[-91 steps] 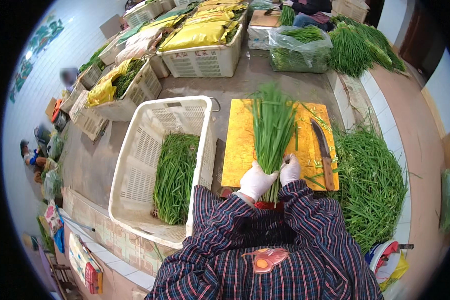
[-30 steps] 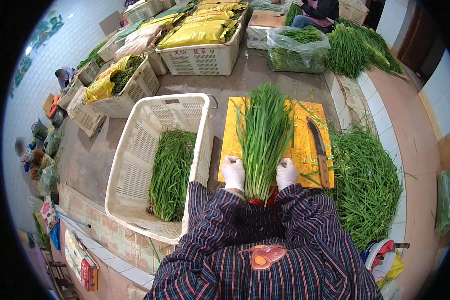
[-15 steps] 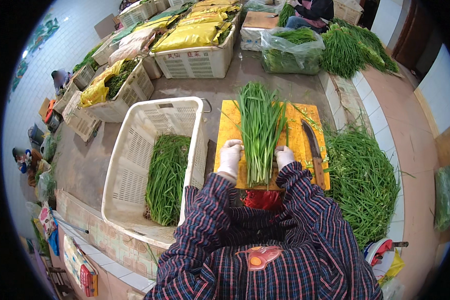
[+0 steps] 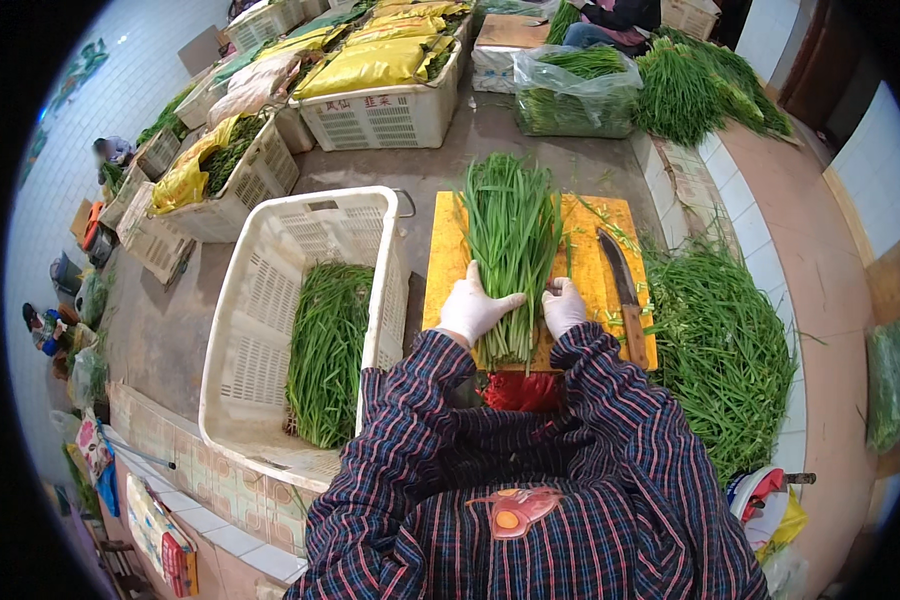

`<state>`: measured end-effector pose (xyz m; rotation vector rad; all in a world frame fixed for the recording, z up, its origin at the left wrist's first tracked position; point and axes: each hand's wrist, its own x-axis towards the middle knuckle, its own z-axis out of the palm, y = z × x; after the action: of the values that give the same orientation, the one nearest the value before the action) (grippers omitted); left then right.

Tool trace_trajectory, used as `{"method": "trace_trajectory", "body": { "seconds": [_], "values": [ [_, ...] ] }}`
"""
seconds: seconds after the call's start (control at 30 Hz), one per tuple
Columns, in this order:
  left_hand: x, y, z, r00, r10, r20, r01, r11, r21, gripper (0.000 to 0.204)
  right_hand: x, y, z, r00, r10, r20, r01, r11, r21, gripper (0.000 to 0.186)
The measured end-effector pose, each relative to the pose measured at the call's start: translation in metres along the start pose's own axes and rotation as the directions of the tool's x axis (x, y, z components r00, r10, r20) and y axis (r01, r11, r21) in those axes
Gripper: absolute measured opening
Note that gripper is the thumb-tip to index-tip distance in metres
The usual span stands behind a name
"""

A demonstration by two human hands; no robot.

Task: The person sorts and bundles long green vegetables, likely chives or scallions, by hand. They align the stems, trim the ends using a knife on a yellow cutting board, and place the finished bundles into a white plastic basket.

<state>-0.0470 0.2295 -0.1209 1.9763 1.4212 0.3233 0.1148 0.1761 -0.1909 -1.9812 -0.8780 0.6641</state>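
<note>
A thick bundle of garlic chives lies lengthwise on a yellow cutting board, its pale stalk ends toward me. My left hand, in a white glove, grips the bundle's left side with the thumb laid across the stalks. On the other side my right hand, gloved too, has its fingers curled against the stalks. A knife with a dark blade and wooden handle rests on the board to the right of that hand. Small cut bits are scattered around the knife.
Left of the board stands a white plastic crate with chives inside. A loose heap of chives lies to the right. Farther off are filled crates, a bagged pile and a seated person.
My left hand has moved up and inward onto the bundle, its thumb now across the stalks. My right hand has shifted slightly up beside them. The knife stays on the board.
</note>
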Motion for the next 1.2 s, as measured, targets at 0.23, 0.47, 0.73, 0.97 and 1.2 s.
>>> {"method": "trace_trajectory", "body": {
  "seconds": [0.23,0.47,0.73,0.97,1.2],
  "values": [
    [0.005,-0.042,0.016,0.995,0.028,-0.093,-0.038,0.993,-0.112,0.104,-0.024,-0.019,-0.03,0.965,0.199,0.173,-0.242,0.928,0.282,0.019],
    [-0.015,-0.035,-0.002,0.979,-0.029,-0.202,0.063,0.985,0.163,0.095,-0.059,-0.011,-0.029,0.972,-0.234,-0.004,0.234,0.972,-0.009,0.026],
    [-0.022,0.002,-0.017,0.707,0.605,-0.366,-0.473,0.789,0.392,0.067,-0.077,-0.038,-0.007,0.942,-0.332,0.054,0.335,0.917,-0.218,0.028],
    [0.013,-0.01,0.017,0.774,0.631,-0.053,-0.593,0.752,0.29,0.055,-0.07,-0.002,-0.042,0.966,0.174,0.193,-0.204,0.968,0.148,0.015],
    [0.012,-0.019,0.018,0.757,0.644,-0.111,-0.608,0.756,0.241,0.057,-0.074,-0.022,-0.029,0.983,0.06,0.172,0.012,0.922,-0.388,0.038]
  ]
}}
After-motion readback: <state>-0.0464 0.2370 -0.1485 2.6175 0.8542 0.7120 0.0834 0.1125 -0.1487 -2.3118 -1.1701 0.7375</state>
